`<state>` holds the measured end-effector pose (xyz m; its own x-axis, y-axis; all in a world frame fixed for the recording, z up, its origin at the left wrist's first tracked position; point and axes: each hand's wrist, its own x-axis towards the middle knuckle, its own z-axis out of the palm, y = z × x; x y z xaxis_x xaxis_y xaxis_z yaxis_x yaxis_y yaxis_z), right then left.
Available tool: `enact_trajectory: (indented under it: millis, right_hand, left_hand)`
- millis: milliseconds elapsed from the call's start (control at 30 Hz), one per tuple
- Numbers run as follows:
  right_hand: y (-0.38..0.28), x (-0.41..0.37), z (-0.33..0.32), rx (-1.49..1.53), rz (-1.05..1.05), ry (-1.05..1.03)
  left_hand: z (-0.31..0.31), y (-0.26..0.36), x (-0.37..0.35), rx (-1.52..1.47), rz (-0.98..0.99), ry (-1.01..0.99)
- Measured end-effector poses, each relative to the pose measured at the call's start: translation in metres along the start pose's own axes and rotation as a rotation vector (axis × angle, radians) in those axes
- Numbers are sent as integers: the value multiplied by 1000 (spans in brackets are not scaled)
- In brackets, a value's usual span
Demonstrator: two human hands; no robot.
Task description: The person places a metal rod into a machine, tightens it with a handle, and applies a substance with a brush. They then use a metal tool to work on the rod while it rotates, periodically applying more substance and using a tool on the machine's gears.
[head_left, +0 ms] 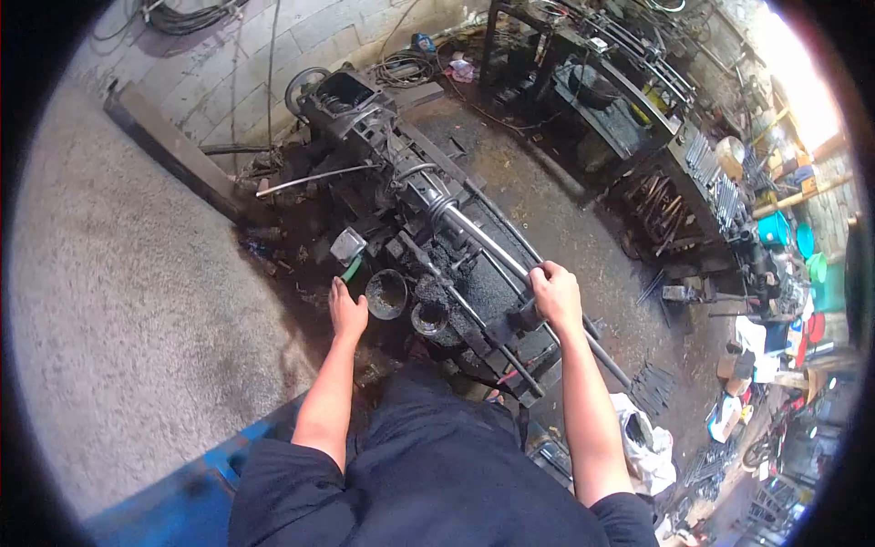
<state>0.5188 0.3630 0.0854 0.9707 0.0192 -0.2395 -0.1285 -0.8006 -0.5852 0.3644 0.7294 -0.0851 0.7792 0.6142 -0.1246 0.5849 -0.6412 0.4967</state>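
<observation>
My left hand (348, 314) is stretched forward, thumb apart from the fingers. Its fingertips are at the lower end of a curved green handle (352, 269), close to a grey box-shaped metal piece (347, 244); whether they touch is hard to tell. On the other side, my right hand (556, 296) is wrapped round a long shiny metal rod (488, 244), which lies lengthwise over a dark, greasy machine (410, 173). A round metal container (387, 294) with dark contents and a smaller round one (430, 319) stand between my hands.
Dark metal shavings (492, 242) fill the machine's bed. A steel beam (173, 150) slants at left. To the right, a workbench (629, 137) bears bundles of rods (726, 201). A white sack (645, 447) lies near my right arm, and a blue surface (173, 492) is at lower left.
</observation>
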Motion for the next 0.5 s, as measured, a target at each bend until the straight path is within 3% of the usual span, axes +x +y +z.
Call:
enact_trajectory:
  millis: [167, 500]
  right_hand:
    - [0, 5, 3, 27, 85, -11]
    - [-9, -3, 3, -14, 132, 16]
  left_hand:
    - [3, 12, -3, -117, -21, -98]
    - [6, -2, 8, 24, 180, -258]
